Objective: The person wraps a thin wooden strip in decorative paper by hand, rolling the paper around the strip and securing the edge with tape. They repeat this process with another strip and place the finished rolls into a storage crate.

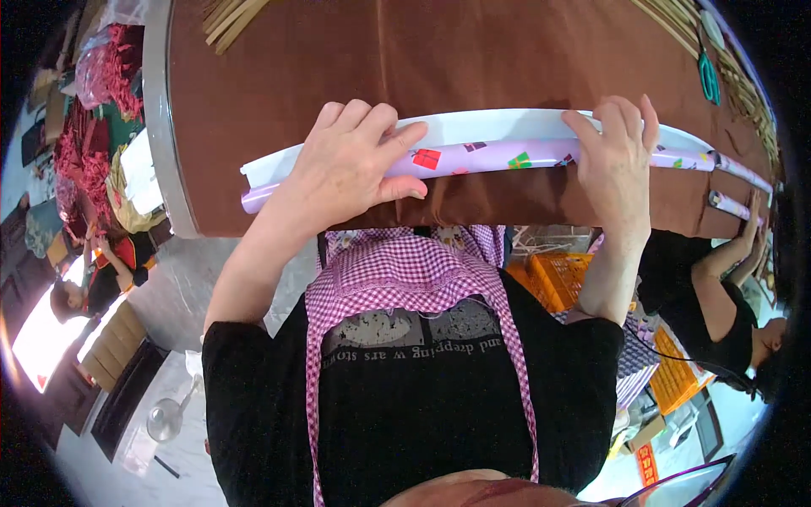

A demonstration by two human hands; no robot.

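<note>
Across the near edge of a brown-covered table [473, 59] lies a roll of lilac wrapping paper [494, 160] printed with small gift boxes. Its white underside [490, 127] shows as a strip along the far side. My left hand [351, 160] is closed over the roll's left part, fingertips curled at the strip and thumb on the near side. Toward the right end, my right hand [617, 160] bends over the roll with its fingers on the white strip. Part of the paper is hidden under both hands.
Thin wooden strips [232, 24] lie at the far left, and green-handled scissors [709, 78] at the far right. A co-worker [718, 279] at the right has hands on another patterned roll [728, 204]. Orange crates [562, 281] stand below. Another person [97, 270] is at the left.
</note>
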